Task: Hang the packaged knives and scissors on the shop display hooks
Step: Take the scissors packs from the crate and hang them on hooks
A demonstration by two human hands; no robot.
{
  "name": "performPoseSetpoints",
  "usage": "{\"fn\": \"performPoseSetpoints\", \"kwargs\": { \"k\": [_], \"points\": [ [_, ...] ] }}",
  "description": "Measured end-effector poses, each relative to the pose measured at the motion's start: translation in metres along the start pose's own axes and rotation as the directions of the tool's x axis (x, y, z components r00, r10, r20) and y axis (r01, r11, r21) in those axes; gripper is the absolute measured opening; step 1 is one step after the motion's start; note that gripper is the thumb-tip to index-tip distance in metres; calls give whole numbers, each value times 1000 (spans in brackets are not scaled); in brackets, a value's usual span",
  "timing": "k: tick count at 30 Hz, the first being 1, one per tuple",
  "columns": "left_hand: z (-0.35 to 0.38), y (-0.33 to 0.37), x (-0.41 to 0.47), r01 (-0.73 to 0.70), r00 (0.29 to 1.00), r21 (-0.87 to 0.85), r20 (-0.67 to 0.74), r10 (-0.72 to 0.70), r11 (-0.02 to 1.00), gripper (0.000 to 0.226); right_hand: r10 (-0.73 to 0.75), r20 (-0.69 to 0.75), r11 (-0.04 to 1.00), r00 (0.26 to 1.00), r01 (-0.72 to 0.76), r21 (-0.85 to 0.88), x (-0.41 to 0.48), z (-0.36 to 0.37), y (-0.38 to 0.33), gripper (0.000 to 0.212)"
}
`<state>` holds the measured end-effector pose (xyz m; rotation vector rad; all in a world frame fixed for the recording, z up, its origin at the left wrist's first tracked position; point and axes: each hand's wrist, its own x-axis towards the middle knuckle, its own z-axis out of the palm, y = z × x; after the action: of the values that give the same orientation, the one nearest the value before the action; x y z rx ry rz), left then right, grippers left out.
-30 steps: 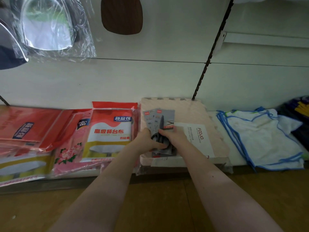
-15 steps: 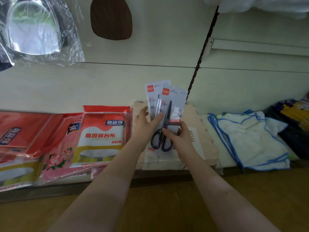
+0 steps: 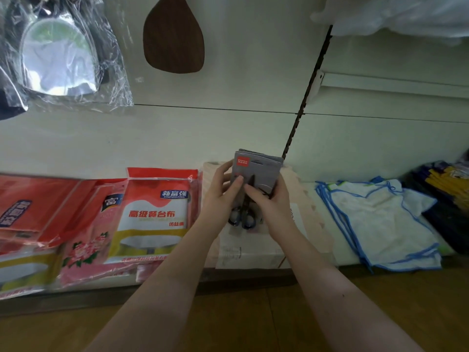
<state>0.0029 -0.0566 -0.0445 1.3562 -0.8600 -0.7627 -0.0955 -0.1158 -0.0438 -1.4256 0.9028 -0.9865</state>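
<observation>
The scissors packs (image 3: 258, 171) sit stacked upright above the pink foam mat (image 3: 317, 224), left hand (image 3: 223, 191) on the left edge, right hand (image 3: 275, 199) on the right, fingers curled tight round the cards, likely squaring the hang slots for one hook; no hook visible.

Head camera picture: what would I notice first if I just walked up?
Right in the middle, the left hand and right hand hold a stack of grey scissors packs. Bright red packs lie to the left, and white cloths with blue edges lie to the right. A dark wooden paddle hangs above.
</observation>
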Motion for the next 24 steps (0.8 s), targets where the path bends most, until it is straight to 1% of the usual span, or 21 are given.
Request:
{"fn": "performPoseSetpoints", "kwargs": {
  "k": [4,7,9,11,14,18,21,24],
  "points": [
    [3,-3,1,5,1000,47,23,-6,999,29,-27,-6,999,1000,27,35,-5,3,0,37],
    [4,-3,3,0,1000,62,10,0,998,25,-19,17,998,1000,18,55,-6,2,0,34],
    [7,-2,2,-20,999,76,-31,23,997,23,-30,7,998,1000,30,50,-4,1,-2,34],
    [10,1,1,-52,996,88,-71,58,995,15,-40,-16,997,999,41,66,-3,2,-4,33],
    [12,8,1,-86,995,55,-54,89,995,4,-50,-45,993,998,54,107,-5,3,-8,34],
    [11,14,-6,-85,993,30,-80,87,996,6,-59,-45,996,997,61,64,-10,2,-16,33],
    [7,28,-24,-15,993,16,-116,16,1000,10,-29,6,999,1000,29,44,-23,4,-32,30],
    [0,51,-45,35,993,-67,-114,-42,997,17,10,60,1000,998,-11,24,-39,5,-56,29]
  ]
}}
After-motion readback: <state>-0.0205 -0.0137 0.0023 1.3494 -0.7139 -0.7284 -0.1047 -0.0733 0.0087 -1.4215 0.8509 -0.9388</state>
